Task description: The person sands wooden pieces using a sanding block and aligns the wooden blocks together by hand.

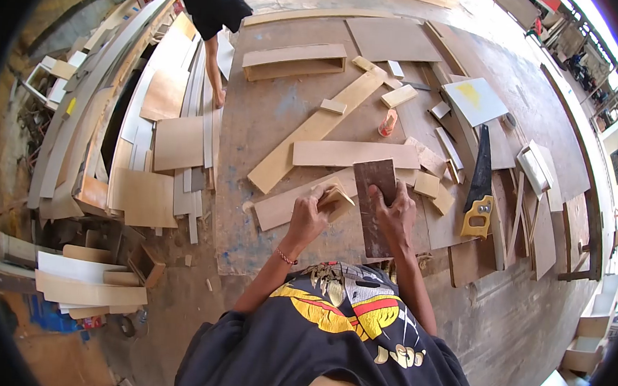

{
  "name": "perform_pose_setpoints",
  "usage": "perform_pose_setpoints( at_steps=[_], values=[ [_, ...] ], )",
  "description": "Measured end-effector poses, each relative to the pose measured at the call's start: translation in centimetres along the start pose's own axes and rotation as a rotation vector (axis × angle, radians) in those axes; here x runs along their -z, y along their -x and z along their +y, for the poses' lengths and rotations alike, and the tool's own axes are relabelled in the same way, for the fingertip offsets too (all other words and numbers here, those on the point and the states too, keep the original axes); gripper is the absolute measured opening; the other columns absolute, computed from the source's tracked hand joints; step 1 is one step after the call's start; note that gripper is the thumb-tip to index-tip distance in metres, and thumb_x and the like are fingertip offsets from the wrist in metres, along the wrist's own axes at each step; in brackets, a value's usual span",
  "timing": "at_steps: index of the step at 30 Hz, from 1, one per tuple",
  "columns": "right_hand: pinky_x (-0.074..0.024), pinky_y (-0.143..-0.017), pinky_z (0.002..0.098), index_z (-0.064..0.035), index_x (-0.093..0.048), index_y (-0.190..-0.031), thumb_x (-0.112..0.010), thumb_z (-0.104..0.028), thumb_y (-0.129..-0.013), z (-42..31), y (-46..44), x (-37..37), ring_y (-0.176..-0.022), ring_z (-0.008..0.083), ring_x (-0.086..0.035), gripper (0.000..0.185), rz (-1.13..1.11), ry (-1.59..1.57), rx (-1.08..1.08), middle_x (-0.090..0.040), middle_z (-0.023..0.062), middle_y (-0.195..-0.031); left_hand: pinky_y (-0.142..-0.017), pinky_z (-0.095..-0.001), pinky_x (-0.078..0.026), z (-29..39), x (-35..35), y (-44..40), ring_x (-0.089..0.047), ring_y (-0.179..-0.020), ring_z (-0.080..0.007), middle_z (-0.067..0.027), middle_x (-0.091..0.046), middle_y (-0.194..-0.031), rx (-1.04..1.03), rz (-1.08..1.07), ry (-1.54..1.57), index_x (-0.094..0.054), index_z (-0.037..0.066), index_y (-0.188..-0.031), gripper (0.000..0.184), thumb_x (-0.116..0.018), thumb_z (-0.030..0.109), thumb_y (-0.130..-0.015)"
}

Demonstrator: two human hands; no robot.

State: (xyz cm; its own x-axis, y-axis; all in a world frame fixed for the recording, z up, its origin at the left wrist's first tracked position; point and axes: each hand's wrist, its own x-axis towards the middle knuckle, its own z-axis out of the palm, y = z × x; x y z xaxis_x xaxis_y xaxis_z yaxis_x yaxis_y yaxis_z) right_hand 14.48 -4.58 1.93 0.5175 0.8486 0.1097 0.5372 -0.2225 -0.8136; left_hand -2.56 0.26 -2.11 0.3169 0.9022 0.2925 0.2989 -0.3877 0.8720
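My left hand point(307, 220) is closed around a small light wooden piece point(340, 197), held up on edge above the worktable. The fingers of my right hand point(397, 217) grip a dark brown flat board point(369, 232), thumb on its face; its long side points away from me. The two held pieces are a short gap apart. Beneath and beyond them lie a pale plank point(279, 211) and another flat plank point(354, 155). Small wood blocks point(428, 184) sit just right of my right hand.
A handsaw point(478, 196) with a yellow handle lies at the right. An orange-red container point(387, 123), a long diagonal board point(312, 133) and an open wooden box point(294, 61) are farther back. Another person point(210, 17) stands at the far left beside stacked panels point(179, 142).
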Motion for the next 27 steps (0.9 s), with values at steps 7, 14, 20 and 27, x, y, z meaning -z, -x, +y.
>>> perform_pose_setpoints(
  at_steps=[7, 14, 20, 27],
  values=[
    [-0.0474, -0.061, 0.0442, -0.0018, -0.050, -0.087, -0.066, -0.034, -0.077, -1.6, 1.9, 0.1, -0.069, 0.0392, -0.062, 0.037, -0.033, 0.217, 0.125, -0.064, 0.0211, -0.075, -0.062, -0.0369, -0.049, -0.5, 0.1, 0.2, -0.062, -0.071, -0.0319, -0.0162, -0.064, -0.082, -0.035, 0.009, -0.180, -0.064, 0.002, -0.090, 0.018, -0.066, 0.009, -0.073],
    [-0.0458, -0.058, 0.0477, -0.0028, -0.047, -0.084, -0.066, -0.035, -0.077, -2.3, 1.2, -0.5, -0.066, 0.0411, -0.060, 0.037, -0.037, 0.339, 0.162, -0.062, 0.0226, -0.070, -0.061, -0.0361, -0.050, 1.0, 0.0, 1.0, -0.062, -0.069, -0.0299, -0.0121, -0.064, -0.078, -0.276, -0.060, -0.209, -0.064, 0.004, -0.085, 0.012, -0.063, 0.004, -0.073],
    [-0.0461, -0.061, 0.0470, -0.0013, -0.048, -0.086, -0.068, -0.034, -0.075, -2.1, 2.4, -0.4, -0.070, 0.0410, -0.061, 0.039, -0.050, 0.299, 0.120, -0.063, 0.0233, -0.075, -0.062, -0.0355, -0.051, 0.6, 0.1, 0.7, -0.063, -0.074, -0.0277, -0.0089, -0.065, -0.083, -0.112, 0.004, -0.234, -0.064, 0.006, -0.087, 0.012, -0.062, 0.005, -0.075],
    [-0.0470, -0.061, 0.0468, -0.0016, -0.048, -0.084, -0.066, -0.034, -0.076, -2.0, 1.9, -0.4, -0.067, 0.0418, -0.061, 0.038, -0.069, 0.303, 0.090, -0.062, 0.0247, -0.072, -0.063, -0.0367, -0.050, -0.1, -0.1, 1.3, -0.062, -0.075, -0.0288, -0.0100, -0.065, -0.082, -0.263, -0.136, -0.210, -0.064, 0.006, -0.086, 0.011, -0.060, 0.007, -0.075]
  ],
)
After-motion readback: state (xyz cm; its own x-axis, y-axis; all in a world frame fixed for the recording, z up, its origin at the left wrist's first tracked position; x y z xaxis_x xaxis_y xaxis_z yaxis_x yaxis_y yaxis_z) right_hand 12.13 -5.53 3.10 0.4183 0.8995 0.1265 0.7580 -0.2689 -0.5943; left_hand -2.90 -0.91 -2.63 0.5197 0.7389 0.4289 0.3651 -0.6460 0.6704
